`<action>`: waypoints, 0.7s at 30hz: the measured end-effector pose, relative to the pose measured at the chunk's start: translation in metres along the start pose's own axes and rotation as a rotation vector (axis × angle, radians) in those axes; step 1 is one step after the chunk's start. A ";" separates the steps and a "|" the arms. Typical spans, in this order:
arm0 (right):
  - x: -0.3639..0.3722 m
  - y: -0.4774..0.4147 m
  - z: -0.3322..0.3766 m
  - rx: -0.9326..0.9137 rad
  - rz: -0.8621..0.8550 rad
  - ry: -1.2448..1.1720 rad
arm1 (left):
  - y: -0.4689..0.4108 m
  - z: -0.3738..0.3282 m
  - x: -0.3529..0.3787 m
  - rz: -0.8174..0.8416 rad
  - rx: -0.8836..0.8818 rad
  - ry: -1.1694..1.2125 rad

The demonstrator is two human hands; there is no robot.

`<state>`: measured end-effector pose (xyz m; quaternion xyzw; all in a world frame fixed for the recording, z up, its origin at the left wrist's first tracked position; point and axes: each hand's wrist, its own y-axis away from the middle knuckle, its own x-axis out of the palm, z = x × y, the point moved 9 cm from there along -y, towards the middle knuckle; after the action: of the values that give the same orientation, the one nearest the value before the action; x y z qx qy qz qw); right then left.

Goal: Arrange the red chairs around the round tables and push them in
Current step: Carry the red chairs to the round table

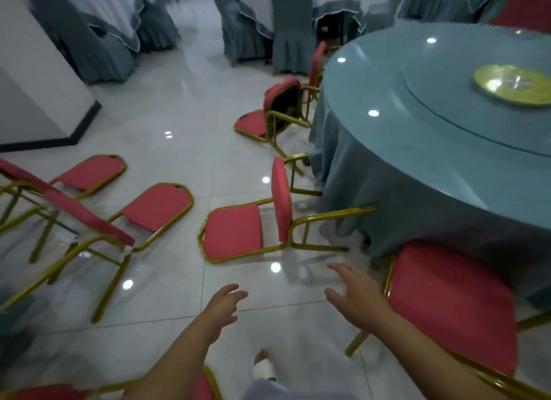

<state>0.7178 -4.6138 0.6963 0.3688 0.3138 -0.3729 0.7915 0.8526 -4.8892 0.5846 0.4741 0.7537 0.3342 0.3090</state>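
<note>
Both hands empty, fingers spread: left hand (225, 305) and right hand (354, 295) reach toward 12 o'clock, probably for the tipped red chair (235, 231) lying back-down on the floor. Round tabletop (417, 101) at 2 o'clock, upright chair (447, 304) at 3.

Both bare forearms reach forward, left hand (224, 305) and right hand (354, 295) held out with fingers loosely spread, gripping nothing

On the tiled floor (167, 107) before me, tipped red chairs (235, 232) are lying from nine to twelve o'clock, the round table (387, 176) standing at two.
</note>
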 end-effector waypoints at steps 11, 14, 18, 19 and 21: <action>0.051 -0.143 0.113 0.082 0.040 -0.119 | -0.085 -0.080 -0.151 -0.072 0.027 0.027; 0.067 -0.204 0.142 0.095 0.071 -0.103 | -0.116 -0.115 -0.185 -0.094 0.060 -0.035; 0.095 -0.294 0.191 0.048 0.151 -0.121 | -0.162 -0.170 -0.233 -0.130 0.075 -0.180; 0.102 -0.316 0.202 0.044 0.187 -0.124 | -0.172 -0.183 -0.245 -0.139 0.070 -0.222; 0.110 -0.357 0.224 0.055 0.241 -0.138 | -0.189 -0.211 -0.266 -0.138 0.058 -0.331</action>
<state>0.5317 -4.9970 0.6059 0.3988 0.2014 -0.3080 0.8400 0.6874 -5.2402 0.5973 0.4786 0.7326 0.2077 0.4371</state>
